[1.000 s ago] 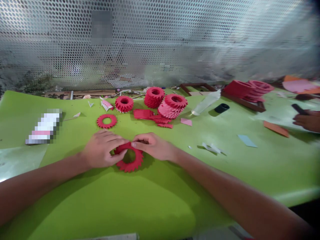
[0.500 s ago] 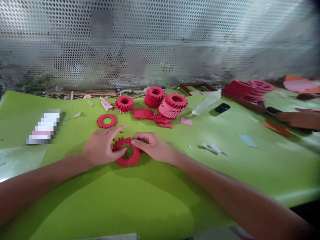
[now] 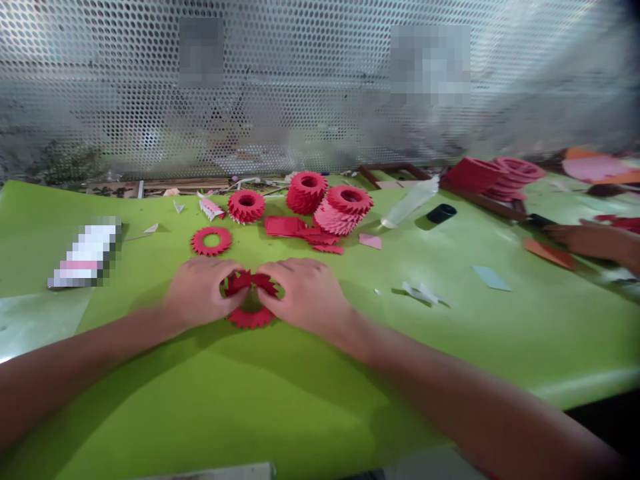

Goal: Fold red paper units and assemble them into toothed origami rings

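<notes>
Between my hands is a red toothed paper ring (image 3: 253, 319), low over the green table. My left hand (image 3: 203, 290) grips its far left side, thumb inside the hole and fingers curled behind the rim. On the other side my right hand (image 3: 305, 290) pinches the far right part in the same way, the two thumbs close together. A second flat red toothed ring (image 3: 211, 241) lies just beyond my left hand. Past my right hand sit a stack of red paper pieces (image 3: 285, 226) and loose folded red pieces (image 3: 325, 240).
Stacked toothed rings (image 3: 246, 206), a taller red stack (image 3: 307, 192) and a pink-red stack (image 3: 344, 210) stand at the back. A clear glue bottle (image 3: 410, 203) and black cylinder (image 3: 441, 213) lie right of them. Another person's hand (image 3: 595, 243) is far right. A pixelated object (image 3: 85, 252) lies left.
My left fingers have closed onto the ring from a spread pose. My right hand has shifted its pinch, and both thumbs now meet near the ring's far side.
</notes>
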{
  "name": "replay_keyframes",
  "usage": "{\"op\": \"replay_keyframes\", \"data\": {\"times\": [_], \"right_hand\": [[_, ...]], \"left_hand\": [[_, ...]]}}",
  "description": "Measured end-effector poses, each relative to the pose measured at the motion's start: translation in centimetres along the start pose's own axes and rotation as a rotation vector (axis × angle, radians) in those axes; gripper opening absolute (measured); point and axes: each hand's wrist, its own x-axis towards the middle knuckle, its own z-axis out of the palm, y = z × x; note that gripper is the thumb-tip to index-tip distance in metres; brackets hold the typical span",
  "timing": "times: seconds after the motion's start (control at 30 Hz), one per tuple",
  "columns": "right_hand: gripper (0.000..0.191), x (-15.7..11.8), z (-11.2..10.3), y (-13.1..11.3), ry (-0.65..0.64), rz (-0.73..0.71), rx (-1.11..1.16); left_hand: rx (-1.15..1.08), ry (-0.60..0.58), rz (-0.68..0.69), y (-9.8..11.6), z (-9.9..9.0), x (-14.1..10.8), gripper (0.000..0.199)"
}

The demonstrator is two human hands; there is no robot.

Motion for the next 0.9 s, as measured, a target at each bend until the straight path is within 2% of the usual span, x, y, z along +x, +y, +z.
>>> {"op": "replay_keyframes", "data": {"times": [0.43,0.57,0.9], "right_hand": [[0.022,0.1,0.59,0.17,-0.022,-0.058,0.022],[0.023,-0.03,0.51,0.09,0.014,-0.011,0.003],[0.022,-0.04,0.68,-0.05,-0.04,0.001,-0.02]], "left_hand": [[0.068,0.025,0.063,0.14,-0.22,-0.13,0.015],[0.113,0.037,0.073,0.24,-0.45,0.01,0.029],[0.223,0.025,0.161,-0.16,-0.44,-0.06,0.019]]}}
